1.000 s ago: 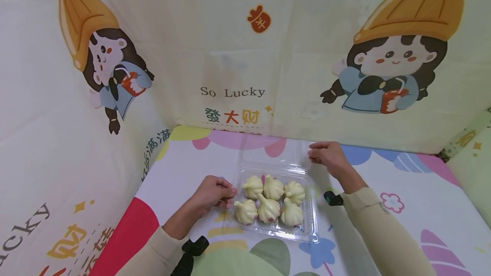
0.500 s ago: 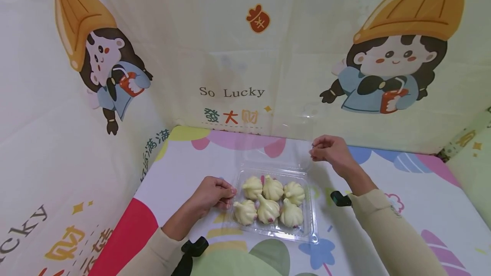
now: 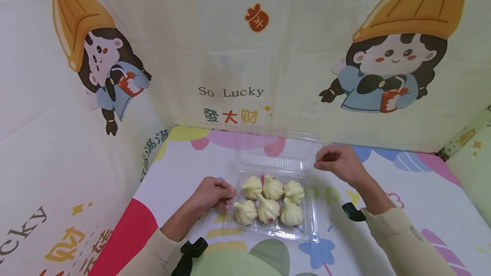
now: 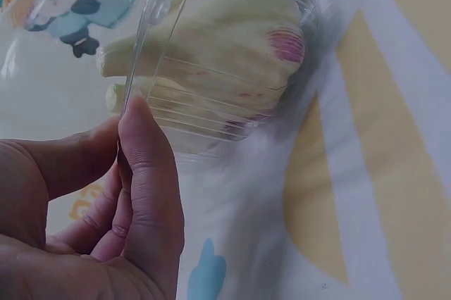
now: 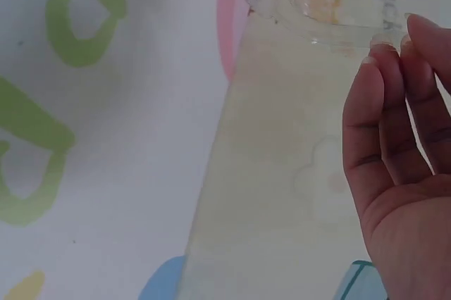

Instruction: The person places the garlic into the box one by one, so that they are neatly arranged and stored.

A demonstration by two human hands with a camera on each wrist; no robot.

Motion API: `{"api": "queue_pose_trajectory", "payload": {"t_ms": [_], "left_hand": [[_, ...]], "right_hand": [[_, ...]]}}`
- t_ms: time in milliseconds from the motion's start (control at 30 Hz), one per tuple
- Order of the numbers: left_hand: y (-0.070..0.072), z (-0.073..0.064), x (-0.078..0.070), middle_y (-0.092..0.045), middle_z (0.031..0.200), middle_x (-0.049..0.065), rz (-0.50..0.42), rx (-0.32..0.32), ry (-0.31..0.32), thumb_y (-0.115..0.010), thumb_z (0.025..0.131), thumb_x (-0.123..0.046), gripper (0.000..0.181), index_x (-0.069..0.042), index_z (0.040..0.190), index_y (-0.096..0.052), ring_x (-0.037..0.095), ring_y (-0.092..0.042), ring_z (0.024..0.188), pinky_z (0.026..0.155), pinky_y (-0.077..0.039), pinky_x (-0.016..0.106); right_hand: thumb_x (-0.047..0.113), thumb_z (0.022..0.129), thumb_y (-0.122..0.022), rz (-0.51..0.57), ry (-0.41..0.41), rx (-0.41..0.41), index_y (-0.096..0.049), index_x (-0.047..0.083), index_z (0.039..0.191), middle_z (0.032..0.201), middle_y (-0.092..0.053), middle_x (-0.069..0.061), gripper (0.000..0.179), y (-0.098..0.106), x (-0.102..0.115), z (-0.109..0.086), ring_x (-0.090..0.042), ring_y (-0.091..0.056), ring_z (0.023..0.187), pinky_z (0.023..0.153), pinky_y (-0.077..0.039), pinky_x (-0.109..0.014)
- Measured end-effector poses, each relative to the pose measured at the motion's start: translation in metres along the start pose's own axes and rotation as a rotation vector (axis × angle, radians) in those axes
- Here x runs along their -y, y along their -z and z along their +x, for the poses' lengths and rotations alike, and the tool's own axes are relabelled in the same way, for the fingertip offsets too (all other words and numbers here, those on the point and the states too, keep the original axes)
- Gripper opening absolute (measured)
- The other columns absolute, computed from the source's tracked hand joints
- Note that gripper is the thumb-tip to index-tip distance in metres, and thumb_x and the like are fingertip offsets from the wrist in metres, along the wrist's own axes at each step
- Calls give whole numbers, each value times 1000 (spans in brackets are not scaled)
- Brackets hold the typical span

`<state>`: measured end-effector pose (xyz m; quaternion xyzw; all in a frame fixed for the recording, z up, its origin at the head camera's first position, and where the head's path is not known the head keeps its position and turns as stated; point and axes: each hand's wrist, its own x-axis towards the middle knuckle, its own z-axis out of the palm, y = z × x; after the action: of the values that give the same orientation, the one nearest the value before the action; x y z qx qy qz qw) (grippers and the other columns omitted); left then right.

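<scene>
A clear plastic clamshell box (image 3: 312,220) stands on the table with its hinged lid (image 3: 276,163) tilted up at the back. Several pale garlic bulbs (image 3: 268,208) sit inside in two rows. My left hand (image 3: 209,194) pinches the box's left rim between thumb and fingers. The left wrist view shows that rim between the fingertips, with a purple-marked garlic bulb (image 4: 232,46) behind the clear wall. At the lid's right side, my right hand (image 3: 339,164) pinches its edge; in the right wrist view, the fingertips meet at the lid's rounded rim (image 5: 331,32).
A printed white cloth (image 3: 184,161) covers the table. Behind it rises a cream backdrop (image 3: 299,67) with cartoon figures and lettering, and another printed sheet (image 3: 38,152) hangs at the left. Each wrist carries a small black device, such as the right wrist device (image 3: 353,212).
My right hand has moved a little to the right and now sits lower than half a second ago. The lid has changed its tilt with it. The left hand and garlic bulbs stay put.
</scene>
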<state>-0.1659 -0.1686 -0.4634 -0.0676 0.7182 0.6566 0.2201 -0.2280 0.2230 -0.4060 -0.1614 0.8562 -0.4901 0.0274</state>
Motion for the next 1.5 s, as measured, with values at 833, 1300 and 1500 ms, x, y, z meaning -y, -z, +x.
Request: {"api": "queue_pose_trajectory", "payload": {"t_ms": [833,1300,1500], "left_hand": [[9,-8,0,-61,86,1,-79,90,39,-54,109,-30,34,2,103,-65,10,-65,69,65,-61,27],[41,-27,5,-62,107,3,-219,554,85,-67,97,-4,80,-4,160,-18,15,-68,90,90,-63,50],[38,-27,10,-62,108,7,-201,540,90,-74,90,3,94,-9,162,-16,19,-73,87,87,-64,45]], "right_hand": [[-7,62,-79,-610,861,-189,-65,15,70,88,-71,0,27,-42,-17,-55,-19,-65,82,70,-59,-33],[22,107,-37,-766,897,-154,-67,11,73,88,-72,-3,47,-52,-26,-63,-22,-68,86,73,-60,-38],[23,106,-38,-758,850,-134,-70,13,79,94,-74,-3,44,-53,-29,-67,-22,-69,92,75,-62,-40]]}}
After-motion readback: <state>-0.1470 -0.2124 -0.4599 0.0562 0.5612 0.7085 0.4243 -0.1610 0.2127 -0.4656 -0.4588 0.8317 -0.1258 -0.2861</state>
